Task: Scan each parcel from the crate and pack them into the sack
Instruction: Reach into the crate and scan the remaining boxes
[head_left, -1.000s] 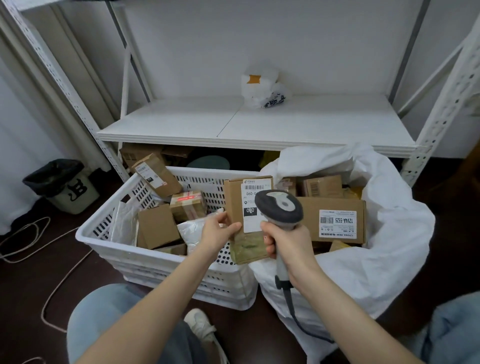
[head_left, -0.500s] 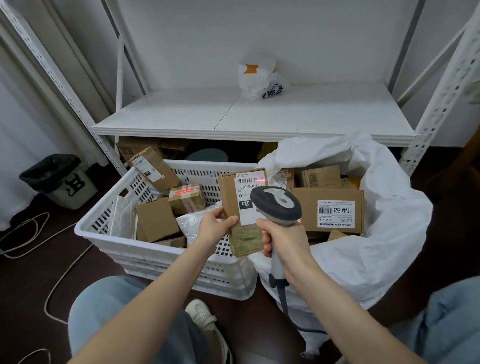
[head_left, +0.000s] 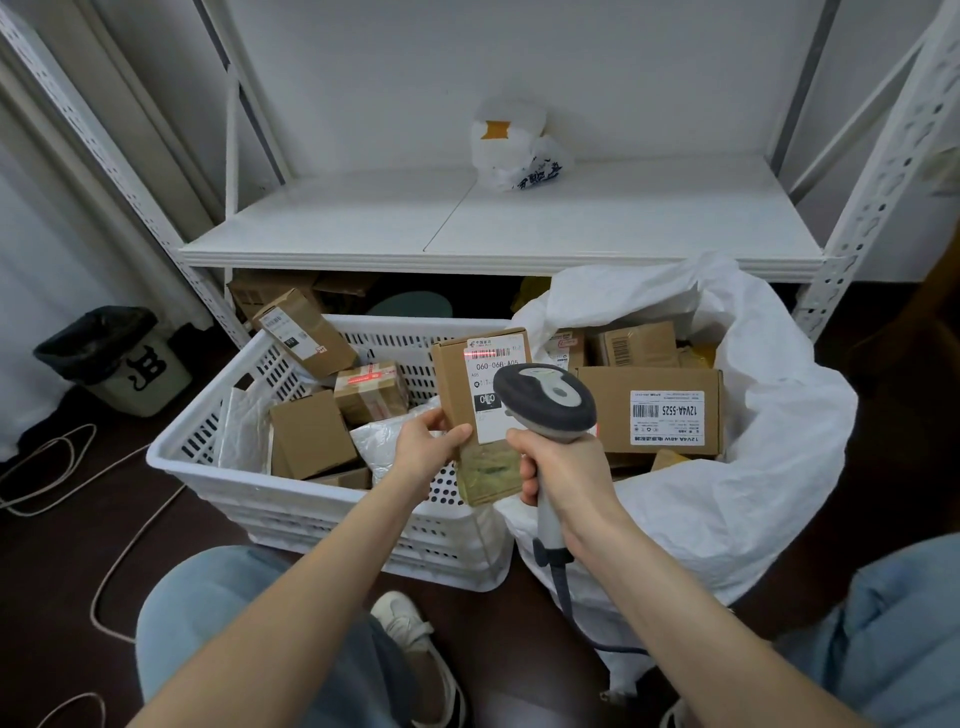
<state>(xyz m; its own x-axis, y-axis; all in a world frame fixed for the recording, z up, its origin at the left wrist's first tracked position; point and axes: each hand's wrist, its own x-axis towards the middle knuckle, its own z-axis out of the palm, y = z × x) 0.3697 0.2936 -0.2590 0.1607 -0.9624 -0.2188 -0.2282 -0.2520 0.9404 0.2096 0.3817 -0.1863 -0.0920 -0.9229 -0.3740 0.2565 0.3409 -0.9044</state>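
At frame centre, left hand (head_left: 423, 449) grips the parcel (head_left: 470, 389), right hand (head_left: 563, 475) grips the scanner (head_left: 545, 402); tilting could spoil the read.

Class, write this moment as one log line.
left hand: holds parcel | right hand: grips scanner | red beam: on barcode

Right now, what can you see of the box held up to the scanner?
The held parcel is a brown cardboard box, upright, over the near corner of the crate. A white label sits on its face; a red scan line crosses the top barcode. Its lower end looks glossy with tape. The left hand grips its left edge; the scanner overlaps its right side.
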